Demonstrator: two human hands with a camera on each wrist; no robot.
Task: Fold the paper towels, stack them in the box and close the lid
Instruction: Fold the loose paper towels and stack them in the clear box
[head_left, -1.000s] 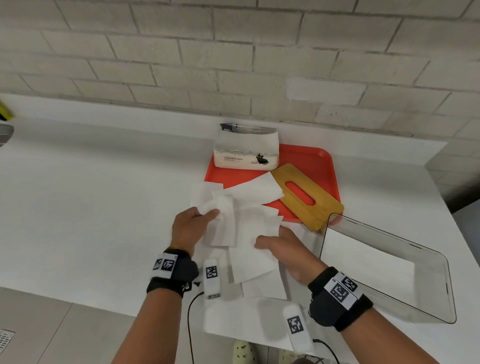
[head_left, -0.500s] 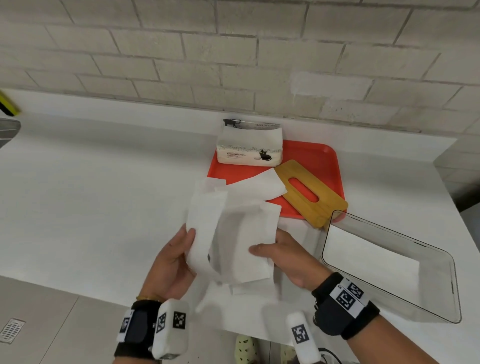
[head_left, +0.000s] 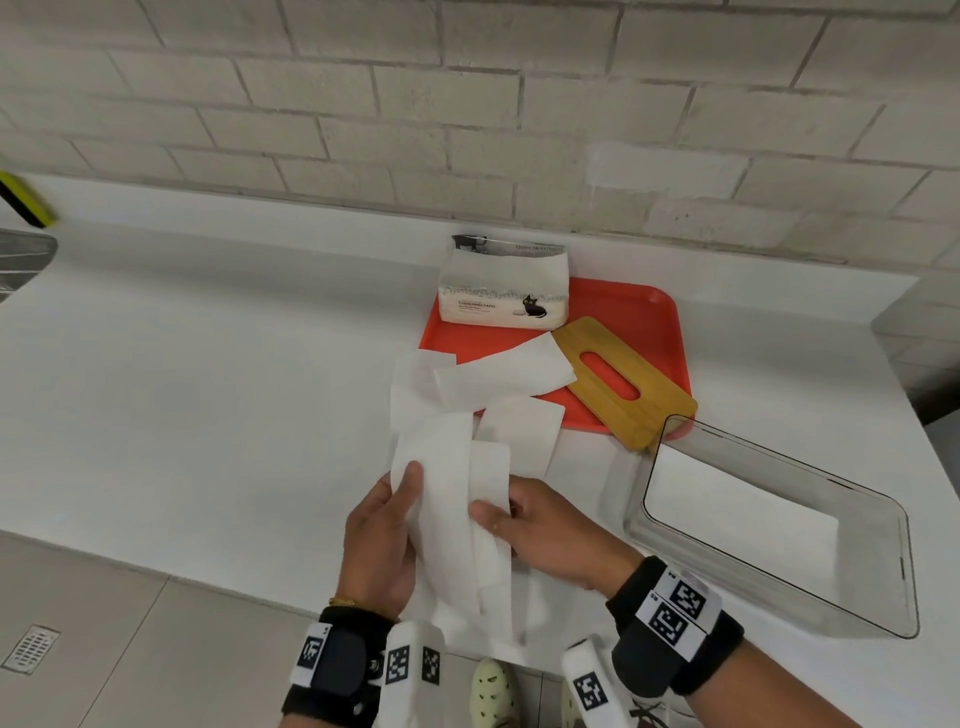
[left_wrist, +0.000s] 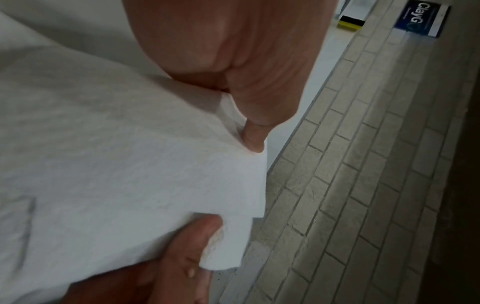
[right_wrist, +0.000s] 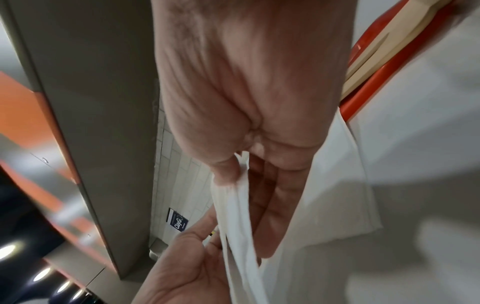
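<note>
A long white paper towel strip (head_left: 447, 499) is lifted above the counter between both hands. My left hand (head_left: 400, 499) grips its left edge, thumb on top, and pinches a corner of the paper towel (left_wrist: 130, 164) in the left wrist view. My right hand (head_left: 493, 514) pinches the strip's right fold; the right wrist view shows the thumb (right_wrist: 226, 174) squeezing bunched layers. More loose towels (head_left: 498, 374) lie beyond. The clear box (head_left: 789, 464) stands open on the right. Its wooden slotted lid (head_left: 618, 384) rests on the orange tray (head_left: 639, 306).
A tissue pack (head_left: 504, 291) stands at the tray's back edge against the brick wall. A yellow and black item (head_left: 26, 202) and a metal rack (head_left: 21, 260) are at the far left. The counter's front edge runs just under my wrists.
Both hands lifted the towels off the counter. The left hand drew back toward me, turned palm inward and gathered a long strip against the fold held by the right hand.
</note>
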